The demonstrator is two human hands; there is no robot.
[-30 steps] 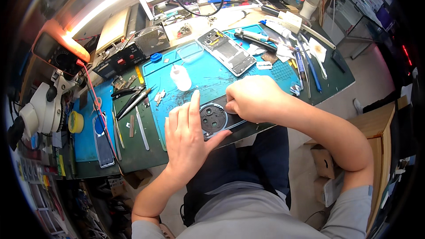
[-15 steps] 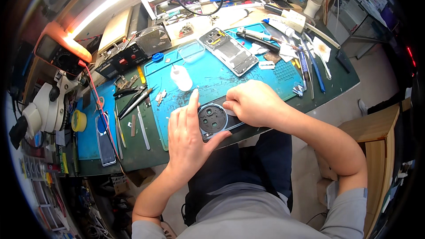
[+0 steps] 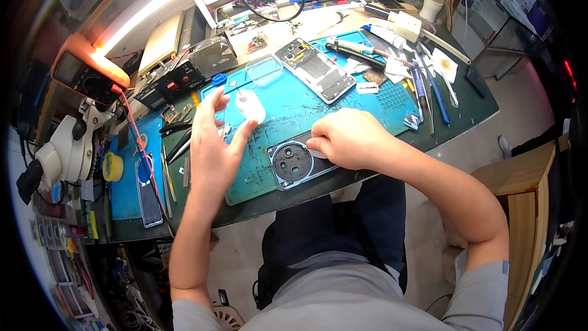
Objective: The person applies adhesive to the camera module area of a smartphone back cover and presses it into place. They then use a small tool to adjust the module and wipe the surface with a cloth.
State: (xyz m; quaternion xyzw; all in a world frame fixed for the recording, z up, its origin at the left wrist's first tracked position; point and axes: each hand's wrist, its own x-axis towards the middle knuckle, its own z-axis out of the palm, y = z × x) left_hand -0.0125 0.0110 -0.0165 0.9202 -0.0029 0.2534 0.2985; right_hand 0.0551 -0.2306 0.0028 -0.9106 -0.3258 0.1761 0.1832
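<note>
A dark phone back cover with a large round camera ring lies near the front edge of the blue mat. My right hand is closed over its right part, pinching a small pale flat piece against the cover; what kind of piece it is cannot be made out. Raised off the cover, my left hand is open, fingers apart and holding nothing. Just beyond its thumb stands a small white bottle. Farther back, an opened phone body rests with its inside facing up.
Blue mat covers the middle of the green bench. An orange multimeter and a black power unit stand at left. A second phone cover lies there too. Screwdrivers, tweezers and a clear tray surround the work.
My left hand has let go of the back cover's edge and moved left and up toward the white bottle. My right hand stays at the cover with the pale piece.
</note>
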